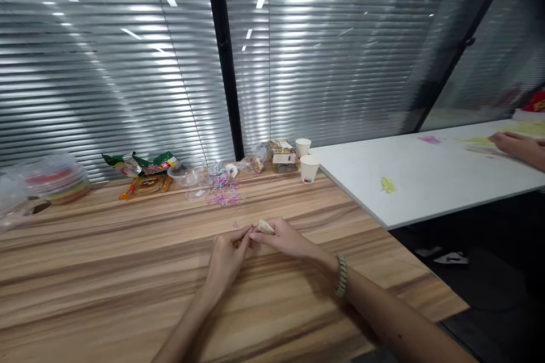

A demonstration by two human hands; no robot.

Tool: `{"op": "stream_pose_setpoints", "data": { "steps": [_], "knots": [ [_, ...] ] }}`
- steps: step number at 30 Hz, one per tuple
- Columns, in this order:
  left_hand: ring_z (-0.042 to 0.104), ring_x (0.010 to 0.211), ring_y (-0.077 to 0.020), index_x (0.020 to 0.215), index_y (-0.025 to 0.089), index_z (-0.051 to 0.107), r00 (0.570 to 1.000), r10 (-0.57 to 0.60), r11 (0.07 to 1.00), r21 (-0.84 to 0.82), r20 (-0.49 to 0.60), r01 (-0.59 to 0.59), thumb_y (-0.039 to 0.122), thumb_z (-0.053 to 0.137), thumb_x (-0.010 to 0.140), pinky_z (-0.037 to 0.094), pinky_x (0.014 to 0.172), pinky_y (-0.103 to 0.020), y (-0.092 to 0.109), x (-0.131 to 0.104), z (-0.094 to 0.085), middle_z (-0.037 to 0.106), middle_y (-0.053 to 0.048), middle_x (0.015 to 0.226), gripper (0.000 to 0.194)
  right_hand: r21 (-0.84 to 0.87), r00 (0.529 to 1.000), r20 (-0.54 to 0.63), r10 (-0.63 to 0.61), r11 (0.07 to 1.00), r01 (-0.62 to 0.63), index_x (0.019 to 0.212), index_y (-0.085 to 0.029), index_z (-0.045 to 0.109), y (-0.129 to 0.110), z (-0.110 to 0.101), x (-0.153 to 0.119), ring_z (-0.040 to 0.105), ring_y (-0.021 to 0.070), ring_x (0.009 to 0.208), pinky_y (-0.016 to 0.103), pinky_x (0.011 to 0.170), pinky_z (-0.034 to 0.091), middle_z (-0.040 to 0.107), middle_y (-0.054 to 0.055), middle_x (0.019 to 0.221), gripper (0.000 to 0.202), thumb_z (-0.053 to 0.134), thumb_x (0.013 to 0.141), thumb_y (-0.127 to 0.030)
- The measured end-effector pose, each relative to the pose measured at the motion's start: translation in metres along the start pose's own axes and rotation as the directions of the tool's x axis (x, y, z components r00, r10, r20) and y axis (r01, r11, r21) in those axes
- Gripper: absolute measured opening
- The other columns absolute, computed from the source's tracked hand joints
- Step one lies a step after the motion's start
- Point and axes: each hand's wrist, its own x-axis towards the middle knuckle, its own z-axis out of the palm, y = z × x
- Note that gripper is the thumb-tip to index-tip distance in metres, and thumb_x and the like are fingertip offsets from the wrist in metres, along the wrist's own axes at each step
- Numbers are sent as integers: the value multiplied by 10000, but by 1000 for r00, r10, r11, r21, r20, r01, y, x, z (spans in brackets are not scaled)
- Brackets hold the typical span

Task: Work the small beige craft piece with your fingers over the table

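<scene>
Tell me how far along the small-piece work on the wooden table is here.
Already out: a scatter of small pink and purple pieces lies beside an open clear plastic container. In hand: the left hand and right hand meet over a small pale beige object, both pinching there. Left: most pieces lie untouched; what is finished cannot be told.

surface: wooden table [128,272], grain running left to right; a white table [409,176] butts against its right end
far edge, left: stacked clear tubs [57,181]; snack packets [142,173]
far edge, middle: clear bowl [186,173]; loose pink clips [227,198]; small box [283,157]; two paper cups [309,168]
white table: yellow scrap [387,184]; pink scrap [429,139]
</scene>
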Motion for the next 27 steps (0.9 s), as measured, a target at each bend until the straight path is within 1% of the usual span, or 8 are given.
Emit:
{"op": "stream_pose_setpoints", "data": {
  "steps": [2, 5, 7, 9, 12, 20, 23, 27],
  "knots": [
    [582, 599, -169, 933, 148, 687, 1000, -16, 999, -51, -10, 15, 337, 512, 767, 402, 567, -222, 1, 1, 1, 656, -18, 609, 307, -10, 1000, -21, -5, 1000, 5, 745, -143, 626, -1, 0, 0, 543, 140, 713, 235, 696, 411, 622, 14, 754, 325, 464, 828, -412],
    [594, 634, -171, 797, 143, 714, 997, -66, 973, -225, -42, 55, 360, 544, 746, 417, 581, -216, 0, 3, 4, 658, -29, 606, 280, -26, 998, -59, -27, 999, 25, 713, -146, 615, -6, 1, -1, 541, 130, 699, 227, 697, 409, 614, 6, 728, 296, 470, 831, -376],
    [555, 510, -141, 741, 132, 714, 989, -139, 935, -334, -41, 118, 403, 565, 727, 386, 482, -202, 0, 4, 6, 626, -26, 529, 310, -31, 995, -90, -48, 998, 45, 702, -148, 610, -9, 3, -2, 543, 127, 696, 226, 702, 408, 611, 2, 714, 270, 484, 827, -351],
    [420, 332, -88, 829, 124, 706, 974, -225, 892, -404, -7, 203, 450, 584, 703, 282, 361, -190, 0, 4, 7, 555, 4, 421, 370, -25, 991, -125, -53, 998, 50, 720, -147, 616, -10, 5, -1, 553, 132, 704, 231, 702, 415, 617, 6, 721, 244, 505, 815, -343],
    [308, 254, -51, 975, 117, 663, 958, -276, 836, -474, 70, 276, 489, 609, 668, 202, 318, -179, 1, 2, 8, 513, 28, 384, 485, 32, 988, -148, -48, 998, 53, 841, -148, 631, -8, 6, 0, 575, 159, 796, 256, 741, 431, 643, 29, 818, 234, 526, 799, -353],
    [487, 361, -86, 1039, 124, 634, 931, -307, 711, -602, 200, 364, 460, 698, 594, 308, 379, -179, 3, 3, 4, 635, -50, 583, 562, 11, 989, -126, -77, 997, 79, 890, -153, 643, -5, 5, -2, 581, 168, 842, 282, 789, 425, 655, 37, 892, 249, 515, 812, -352],
    [503, 401, -76, 1047, 139, 629, 915, -350, 635, -667, 200, 389, 429, 722, 584, 367, 429, -192, 4, 3, 1, 659, -62, 710, 554, 3, 993, -95, -65, 998, 66, 938, -153, 639, -3, 5, -3, 579, 166, 840, 284, 793, 421, 656, 41, 904, 275, 504, 821, -363],
    [495, 441, -63, 1013, 149, 643, 895, -400, 532, -745, 197, 402, 342, 765, 555, 383, 462, -189, 3, 4, 0, 658, -54, 745, 512, 54, 997, -54, -61, 996, 64, 941, -155, 635, 0, 6, -1, 583, 156, 799, 281, 774, 430, 656, 37, 846, 289, 495, 825, -380]
  ]
}}
